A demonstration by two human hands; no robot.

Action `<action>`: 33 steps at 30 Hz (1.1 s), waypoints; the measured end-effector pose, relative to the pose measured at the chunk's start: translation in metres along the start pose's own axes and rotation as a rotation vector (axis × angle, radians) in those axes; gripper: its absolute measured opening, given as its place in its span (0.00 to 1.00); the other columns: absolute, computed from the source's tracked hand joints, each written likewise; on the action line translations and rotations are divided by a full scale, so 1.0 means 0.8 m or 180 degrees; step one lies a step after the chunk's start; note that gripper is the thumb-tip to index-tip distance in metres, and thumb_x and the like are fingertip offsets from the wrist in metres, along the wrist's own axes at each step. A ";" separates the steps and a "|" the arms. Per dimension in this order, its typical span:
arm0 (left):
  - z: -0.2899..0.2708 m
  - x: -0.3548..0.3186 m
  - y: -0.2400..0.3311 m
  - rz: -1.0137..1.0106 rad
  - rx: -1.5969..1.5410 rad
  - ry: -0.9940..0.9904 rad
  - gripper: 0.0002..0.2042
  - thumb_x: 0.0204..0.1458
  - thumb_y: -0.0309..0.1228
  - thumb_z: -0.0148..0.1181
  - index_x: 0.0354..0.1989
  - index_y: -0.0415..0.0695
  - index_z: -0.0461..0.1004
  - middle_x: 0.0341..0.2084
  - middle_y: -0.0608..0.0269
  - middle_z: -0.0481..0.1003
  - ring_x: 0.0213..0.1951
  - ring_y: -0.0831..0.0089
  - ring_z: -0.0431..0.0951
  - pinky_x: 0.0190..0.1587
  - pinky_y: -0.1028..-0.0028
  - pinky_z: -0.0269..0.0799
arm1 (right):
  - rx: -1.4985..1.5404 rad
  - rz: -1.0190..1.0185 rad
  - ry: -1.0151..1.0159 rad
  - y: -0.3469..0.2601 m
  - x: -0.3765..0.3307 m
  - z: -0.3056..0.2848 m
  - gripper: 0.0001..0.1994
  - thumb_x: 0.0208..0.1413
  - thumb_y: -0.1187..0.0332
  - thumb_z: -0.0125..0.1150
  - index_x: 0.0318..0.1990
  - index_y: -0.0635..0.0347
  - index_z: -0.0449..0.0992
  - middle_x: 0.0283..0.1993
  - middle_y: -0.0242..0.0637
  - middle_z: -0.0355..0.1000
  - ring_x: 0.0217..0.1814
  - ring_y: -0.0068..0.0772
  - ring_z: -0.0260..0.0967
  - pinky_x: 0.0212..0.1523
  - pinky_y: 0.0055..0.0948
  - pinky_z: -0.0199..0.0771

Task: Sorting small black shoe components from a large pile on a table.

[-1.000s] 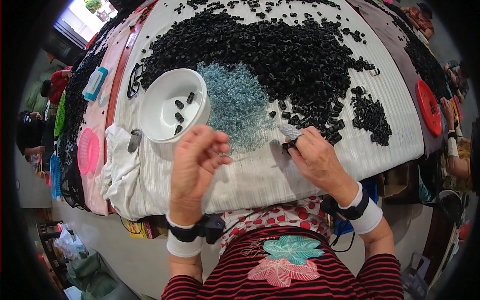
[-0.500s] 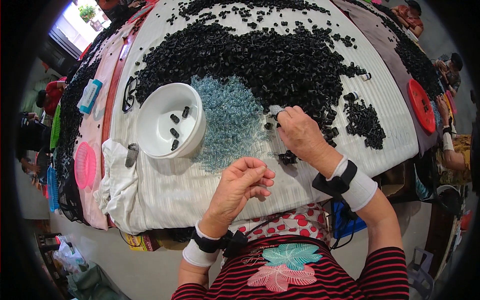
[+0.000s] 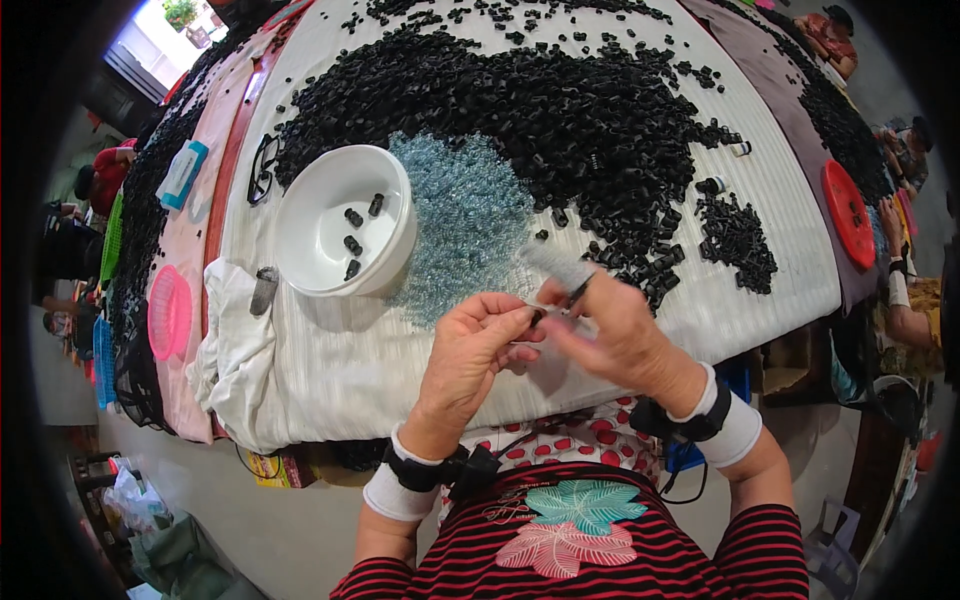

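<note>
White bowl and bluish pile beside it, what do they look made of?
The white bowl looks like plastic: smooth, opaque, with a slight sheen. The bluish pile glints and looks translucent, perhaps clear plastic or glass, though fine metal isn't excluded.

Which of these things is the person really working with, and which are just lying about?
Seemingly in use:
small dark piece, apparently pinched by the left hand; right hand close by, blurred
heap of black pieces
pile of bluish clear pieces
white bowl, a few black parts inside

Probably just lying about:
eyeglasses
white cloth
pink basket
</note>
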State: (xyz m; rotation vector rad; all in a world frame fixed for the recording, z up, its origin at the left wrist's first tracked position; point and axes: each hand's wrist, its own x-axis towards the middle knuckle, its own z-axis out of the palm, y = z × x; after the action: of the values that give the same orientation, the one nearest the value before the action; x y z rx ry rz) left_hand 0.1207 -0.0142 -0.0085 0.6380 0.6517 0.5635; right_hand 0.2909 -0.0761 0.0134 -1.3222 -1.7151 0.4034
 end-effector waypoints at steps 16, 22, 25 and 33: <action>-0.023 -0.018 0.002 0.0025 0.0128 0.0392 0.07 0.55 0.24 0.55 0.41 0.37 0.71 0.33 0.57 0.76 0.28 0.74 0.78 0.23 0.79 0.76 | -0.1552 -0.0353 -0.0256 0.029 -0.010 0.023 0.07 0.38 0.76 0.57 0.26 0.61 0.66 0.33 0.42 0.64 0.38 0.43 0.62 0.38 0.35 0.65; -0.019 -0.017 0.005 0.0066 0.0225 0.0365 0.06 0.55 0.24 0.53 0.40 0.38 0.70 0.33 0.58 0.74 0.29 0.75 0.77 0.23 0.78 0.74 | -0.1576 -0.0253 -0.0206 0.027 -0.014 0.027 0.06 0.39 0.77 0.56 0.25 0.62 0.64 0.29 0.42 0.61 0.35 0.44 0.61 0.36 0.36 0.65; -0.011 -0.014 0.007 0.0038 0.0259 0.0272 0.05 0.55 0.25 0.52 0.39 0.38 0.69 0.33 0.59 0.73 0.28 0.75 0.76 0.23 0.78 0.74 | -0.1434 -0.0022 -0.0144 0.024 -0.018 0.017 0.07 0.39 0.77 0.56 0.26 0.62 0.63 0.29 0.43 0.61 0.34 0.45 0.61 0.37 0.37 0.65; -0.010 -0.009 0.004 0.0089 0.0338 0.0258 0.04 0.55 0.25 0.52 0.37 0.39 0.69 0.30 0.61 0.73 0.26 0.76 0.75 0.22 0.79 0.72 | -0.1444 -0.0219 -0.0177 0.022 -0.018 0.017 0.07 0.39 0.77 0.56 0.27 0.62 0.65 0.32 0.42 0.63 0.38 0.44 0.62 0.38 0.37 0.65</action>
State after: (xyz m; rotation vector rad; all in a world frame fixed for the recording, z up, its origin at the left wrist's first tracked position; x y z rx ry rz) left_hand 0.1093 -0.0136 -0.0084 0.7276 0.7535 0.5860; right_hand 0.2905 -0.0790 -0.0134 -1.5734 -1.9669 0.0059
